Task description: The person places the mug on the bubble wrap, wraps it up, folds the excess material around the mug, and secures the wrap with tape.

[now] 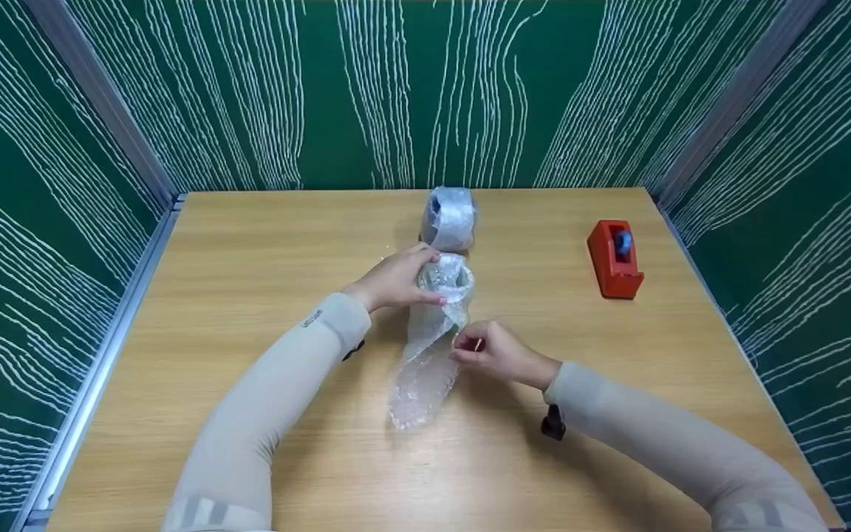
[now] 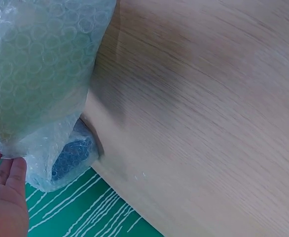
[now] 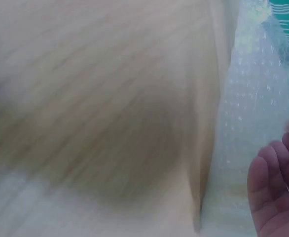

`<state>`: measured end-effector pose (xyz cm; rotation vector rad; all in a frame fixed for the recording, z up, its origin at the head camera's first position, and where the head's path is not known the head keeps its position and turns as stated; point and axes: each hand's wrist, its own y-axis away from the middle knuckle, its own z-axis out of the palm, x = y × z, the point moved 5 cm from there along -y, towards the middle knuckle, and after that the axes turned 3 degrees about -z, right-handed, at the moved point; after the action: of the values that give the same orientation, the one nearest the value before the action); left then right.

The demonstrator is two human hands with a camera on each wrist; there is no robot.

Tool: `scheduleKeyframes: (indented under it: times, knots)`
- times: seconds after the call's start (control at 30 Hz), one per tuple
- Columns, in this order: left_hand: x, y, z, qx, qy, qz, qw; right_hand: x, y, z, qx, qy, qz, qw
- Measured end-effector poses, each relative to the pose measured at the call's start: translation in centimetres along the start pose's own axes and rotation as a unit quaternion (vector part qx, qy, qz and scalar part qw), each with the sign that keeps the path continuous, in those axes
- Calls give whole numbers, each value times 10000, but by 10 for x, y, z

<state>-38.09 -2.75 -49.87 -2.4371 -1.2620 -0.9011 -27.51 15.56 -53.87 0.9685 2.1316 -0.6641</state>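
A sheet of bubble wrap (image 1: 425,362) lies on the wooden table (image 1: 248,244), its far end rolled into a bundle (image 1: 449,279). My left hand (image 1: 396,279) grips that bundle from the left, fingers curled over its top. My right hand (image 1: 486,347) pinches the sheet's right edge partway down. In the left wrist view the bubble wrap (image 2: 36,74) fills the upper left, with my fingers (image 2: 4,197) below it. The right wrist view is blurred and shows the bubble wrap (image 3: 253,123) beside my fingertips (image 3: 275,192).
A roll of bubble wrap (image 1: 449,218) stands just behind the bundle, seen also as a roll with a blue core (image 2: 68,158). A red tape dispenser (image 1: 614,258) sits at the right. Green patterned walls (image 1: 411,89) enclose the table on three sides.
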Motion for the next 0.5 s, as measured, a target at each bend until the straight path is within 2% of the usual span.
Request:
scheduleKeyframes:
  times: [0.17, 0.3, 0.4, 0.5]
  knots:
    - [-1, -1, 0, -32, -20, -73, 10000, 0, 6, 5, -67, 51, -297, 9995]
    - [-1, -1, 0, -15, -5, -69, 10000, -1, 8, 2, 95, 154, -572, 9982]
    - [-1, -2, 0, -13, 23, -67, 10000, -5, 7, -3, 238, 492, -1029, 9932]
    - [0, -2, 0, -25, 42, -71, 10000, -8, 5, -10, 262, 1092, -1426, 9834]
